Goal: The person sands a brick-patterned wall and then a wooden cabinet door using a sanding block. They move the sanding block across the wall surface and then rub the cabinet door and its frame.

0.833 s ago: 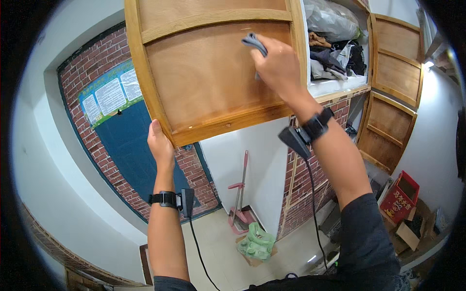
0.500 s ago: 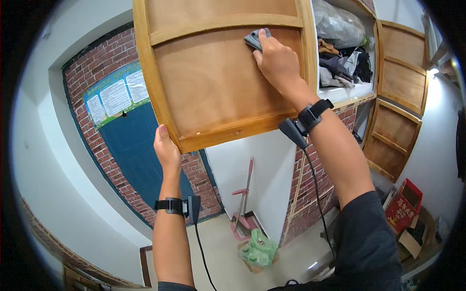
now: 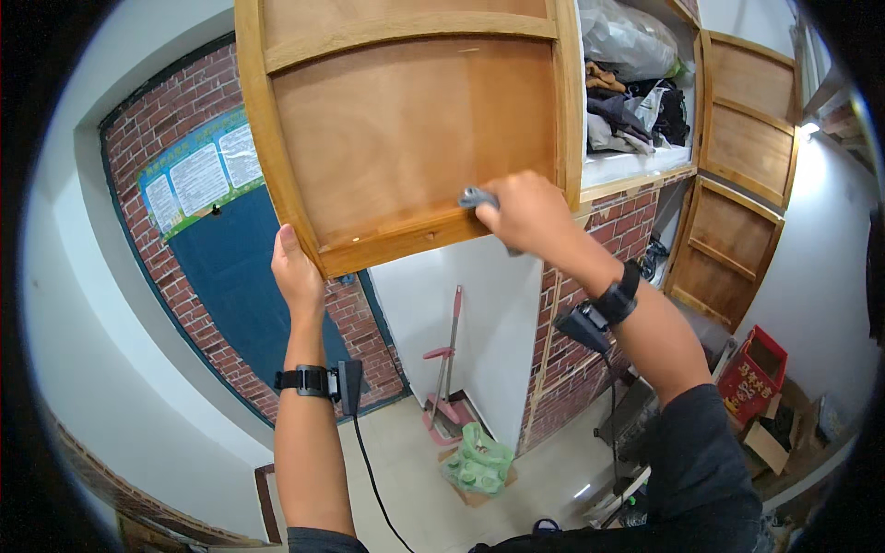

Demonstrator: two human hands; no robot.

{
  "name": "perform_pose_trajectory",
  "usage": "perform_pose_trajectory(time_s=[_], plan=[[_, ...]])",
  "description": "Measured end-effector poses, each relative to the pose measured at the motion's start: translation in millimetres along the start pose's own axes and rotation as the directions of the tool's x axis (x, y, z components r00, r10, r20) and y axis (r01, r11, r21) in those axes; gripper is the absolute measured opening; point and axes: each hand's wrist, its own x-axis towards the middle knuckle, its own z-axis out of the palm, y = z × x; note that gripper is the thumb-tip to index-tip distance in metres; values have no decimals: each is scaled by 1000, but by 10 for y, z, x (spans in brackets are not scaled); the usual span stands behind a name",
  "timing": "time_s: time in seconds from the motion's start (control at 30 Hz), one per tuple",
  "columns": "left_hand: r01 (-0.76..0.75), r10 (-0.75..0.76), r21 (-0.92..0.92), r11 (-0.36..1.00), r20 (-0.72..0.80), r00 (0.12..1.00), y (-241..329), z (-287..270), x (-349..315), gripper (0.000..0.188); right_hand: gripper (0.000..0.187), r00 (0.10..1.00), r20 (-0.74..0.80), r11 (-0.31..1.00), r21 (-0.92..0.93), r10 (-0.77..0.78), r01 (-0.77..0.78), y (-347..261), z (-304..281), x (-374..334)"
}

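A wooden cabinet door (image 3: 406, 129) with a raised frame and thin inset panels swings open at the top. My left hand (image 3: 297, 275) grips its lower left corner, thumb in front and the other fingers hidden behind. My right hand (image 3: 530, 214) is closed on a folded grey cloth (image 3: 476, 197), held at the lower right of the door, over its bottom rail. Down the right part of the panel runs a darker, damp-looking band, and a small pale fleck lies on the bottom rail's left end.
Right of the door, an open compartment (image 3: 636, 166) holds clothes and a plastic bag. Other wooden doors (image 3: 751, 101) hang open farther right. Below are a pink-handled broom and dustpan (image 3: 447, 369), a green bag (image 3: 479, 464) and a red box (image 3: 756, 373). A brick-patterned wall stands left.
My right hand has moved down the panel with the grey cloth, from near the upper rail to the bottom rail. The darker band shows along that stretch. My left hand keeps hold of the corner.
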Motion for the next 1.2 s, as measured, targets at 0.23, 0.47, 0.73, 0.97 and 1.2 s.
perform_pose_trajectory(time_s=[0.23, 0.47, 0.73, 0.97, 1.2], plan=[[-31, 31, 26, 999, 2, 1000, 24, 8, -25, 63, 26, 748, -637, 982, -137, -187, 129, 61, -327, 990], [-34, 34, 87, 996, -3, 999, 9, -12, -12, 64, 45, 797, -586, 980, -198, -148, 36, 103, -67, 1200], [-11, 11, 70, 997, -9, 1000, 3, -29, -24, 65, 46, 933, -312, 971, -208, -177, 115, 54, 128, 455], [3, -2, 64, 998, -23, 1000, 29, -12, -47, 66, 35, 993, -30, 988, -104, -116, 112, -151, 195, -162], [3, 3, 112, 994, -55, 998, 6, 2, -22, 66, 23, 773, -620, 971, 73, -135, 229, -40, -206, 644]])
